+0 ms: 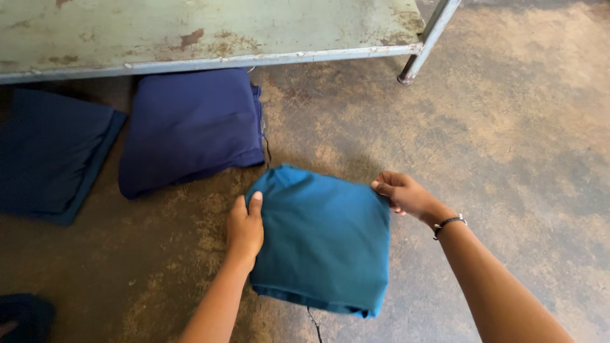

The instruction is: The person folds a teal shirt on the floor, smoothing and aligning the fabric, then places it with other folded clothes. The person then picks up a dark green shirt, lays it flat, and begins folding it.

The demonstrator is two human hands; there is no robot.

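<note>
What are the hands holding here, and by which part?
Both hold a folded teal cloth: the left hand grips its left edge, the right hand pinches its upper right corner.

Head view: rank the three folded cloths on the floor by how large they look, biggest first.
1. Teal cloth, held at its edges by the left hand and right hand; nearest the camera, so its lead is unsure.
2. Navy cloth.
3. Dark cloth, about the same as the navy one and partly under the table.

Left hand (244, 227) and right hand (400, 194) grip teal folded cloth (324, 238).
</note>
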